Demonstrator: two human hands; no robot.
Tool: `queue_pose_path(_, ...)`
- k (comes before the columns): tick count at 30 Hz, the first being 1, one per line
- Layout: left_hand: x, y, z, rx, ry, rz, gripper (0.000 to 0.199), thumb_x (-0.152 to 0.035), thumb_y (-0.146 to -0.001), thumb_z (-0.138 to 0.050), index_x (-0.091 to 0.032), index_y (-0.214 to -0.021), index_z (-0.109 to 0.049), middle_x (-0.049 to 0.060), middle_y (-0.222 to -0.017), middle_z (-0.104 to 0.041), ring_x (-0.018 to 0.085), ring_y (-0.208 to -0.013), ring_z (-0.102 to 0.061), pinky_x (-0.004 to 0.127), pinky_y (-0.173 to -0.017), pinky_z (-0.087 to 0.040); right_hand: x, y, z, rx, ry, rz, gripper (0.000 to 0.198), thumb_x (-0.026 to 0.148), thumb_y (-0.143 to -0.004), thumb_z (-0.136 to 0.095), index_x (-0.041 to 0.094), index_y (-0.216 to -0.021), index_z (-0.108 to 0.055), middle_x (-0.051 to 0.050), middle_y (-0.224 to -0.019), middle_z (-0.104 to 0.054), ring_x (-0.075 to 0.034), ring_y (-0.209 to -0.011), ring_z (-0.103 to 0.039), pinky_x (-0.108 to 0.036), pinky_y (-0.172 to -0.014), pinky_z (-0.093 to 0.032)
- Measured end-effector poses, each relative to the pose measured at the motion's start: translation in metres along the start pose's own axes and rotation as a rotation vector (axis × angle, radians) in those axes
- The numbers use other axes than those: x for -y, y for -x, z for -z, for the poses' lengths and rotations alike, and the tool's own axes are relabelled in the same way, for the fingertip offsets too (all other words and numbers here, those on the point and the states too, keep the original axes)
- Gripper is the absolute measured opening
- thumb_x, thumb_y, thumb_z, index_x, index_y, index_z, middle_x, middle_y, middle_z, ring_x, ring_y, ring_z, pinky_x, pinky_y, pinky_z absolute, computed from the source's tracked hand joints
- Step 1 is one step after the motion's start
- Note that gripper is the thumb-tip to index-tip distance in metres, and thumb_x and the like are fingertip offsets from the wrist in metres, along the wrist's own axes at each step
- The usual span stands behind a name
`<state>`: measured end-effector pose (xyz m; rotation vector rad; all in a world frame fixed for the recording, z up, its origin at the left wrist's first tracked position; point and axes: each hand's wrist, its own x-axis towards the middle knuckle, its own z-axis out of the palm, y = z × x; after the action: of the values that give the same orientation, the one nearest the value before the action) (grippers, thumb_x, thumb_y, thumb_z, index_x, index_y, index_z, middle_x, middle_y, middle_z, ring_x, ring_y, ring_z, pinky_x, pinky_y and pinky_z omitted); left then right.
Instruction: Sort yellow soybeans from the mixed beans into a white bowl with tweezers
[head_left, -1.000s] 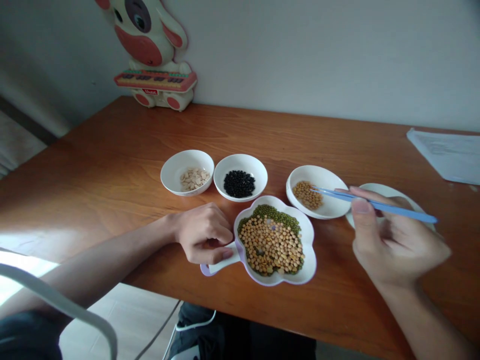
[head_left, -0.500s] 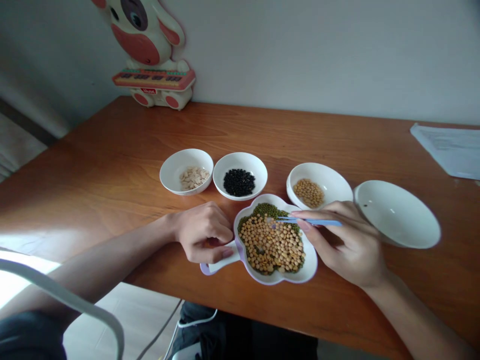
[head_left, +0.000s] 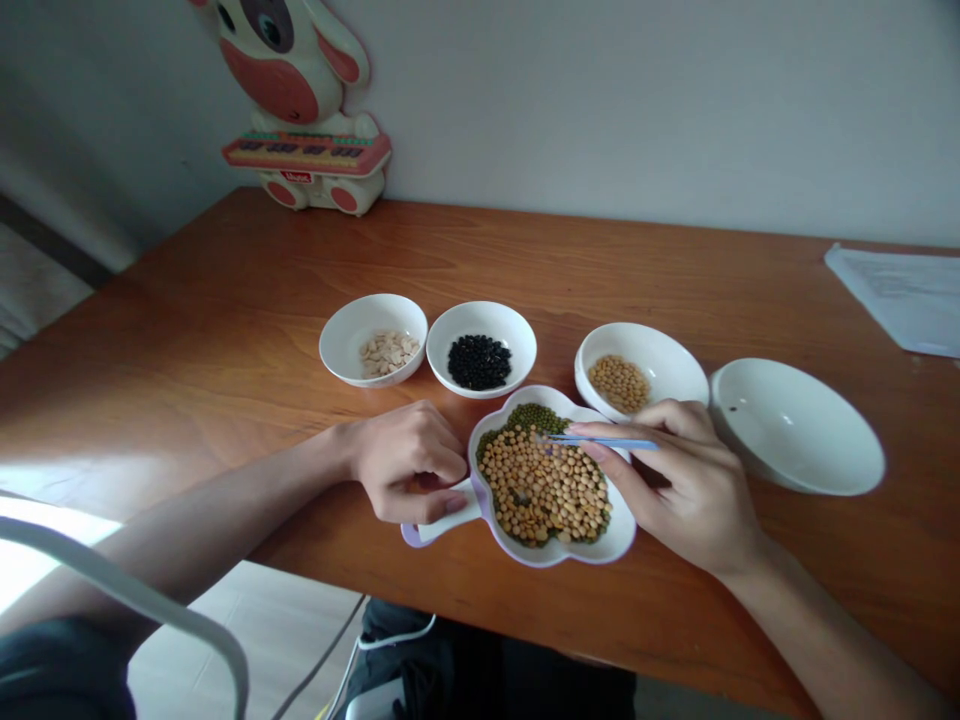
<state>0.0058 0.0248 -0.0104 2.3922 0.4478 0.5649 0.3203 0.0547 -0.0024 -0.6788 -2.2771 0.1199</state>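
We see a flower-shaped white dish (head_left: 617, 540) near the front edge of the wooden table (head_left: 225, 320), heaped with yellow beans over green ones. Our left hand (head_left: 409, 462) is curled shut around the dish's handle (head_left: 442, 525), thumb lying along it. Our right hand (head_left: 686, 490) pinches blue tweezers (head_left: 600, 441) between thumb and fingers, the tips reaching over the bean pile near its far side; whether they grip a bean we cannot tell. Behind the dish stands a row of white bowls: one with pale flat seeds (head_left: 373, 339), one with black beans (head_left: 481, 349), one with yellow beans (head_left: 641, 367), and a wider shallow bowl (head_left: 796, 425) at the right holding only a speck or two. The bowls sit close together, the yellow-bean bowl just beside the dish and the right hand. Beyond the row the table is open up to the wall, where a toy keyboard (head_left: 307, 150) stands at the far left and papers (head_left: 900, 295) lie at the far right edge.
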Motion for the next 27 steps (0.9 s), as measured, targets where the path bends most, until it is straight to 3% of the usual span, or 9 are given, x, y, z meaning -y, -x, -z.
queue_pose_path(3,0.001,0.001,-0.001,0.007,0.0,0.003,0.037,-0.02,-0.092,-0.058,-0.025,-0.061,-0.037,0.0,-0.054,-0.057,0.015,-0.049,-0.05,0.038,-0.049,-0.031,-0.001,0.001,0.0,-0.012,-0.001,-0.003,0.029,0.011,-0.093,-0.075,0.027,-0.117,-0.076,0.003,-0.1,-0.083,-0.015,-0.075,-0.064,-0.035,-0.074,-0.052)
queue_pose_path(11,0.0,0.0,-0.001,0.002,-0.012,0.0,0.037,-0.021,-0.092,-0.057,-0.024,-0.061,-0.037,0.0,-0.053,-0.056,0.015,-0.049,-0.05,0.037,-0.049,-0.031,-0.002,0.003,0.012,-0.19,0.038,-0.103,0.059,0.004,-0.089,-0.074,0.041,-0.135,-0.07,0.003,-0.089,-0.077,-0.016,-0.07,-0.064,-0.034,-0.07,-0.053)
queue_pose_path(19,0.0,-0.001,-0.001,-0.01,0.0,-0.007,0.037,-0.02,-0.091,-0.058,-0.025,-0.06,-0.039,0.001,-0.053,-0.056,0.016,-0.048,-0.052,0.037,-0.048,-0.031,-0.002,0.0,0.005,-0.064,0.027,0.003,0.03,0.011,-0.09,-0.077,0.026,-0.116,-0.076,0.0,-0.096,-0.081,-0.016,-0.079,-0.068,-0.036,-0.078,-0.051)
queue_pose_path(27,0.0,0.001,0.0,-0.002,-0.007,-0.002,0.036,-0.02,-0.091,-0.058,-0.025,-0.06,-0.039,0.001,-0.054,-0.058,0.016,-0.049,-0.054,0.037,-0.048,-0.033,0.002,-0.003,0.001,-0.029,0.009,-0.003,0.034,0.012,-0.092,-0.074,0.034,-0.118,-0.077,0.004,-0.098,-0.083,-0.017,-0.079,-0.069,-0.039,-0.082,-0.048)
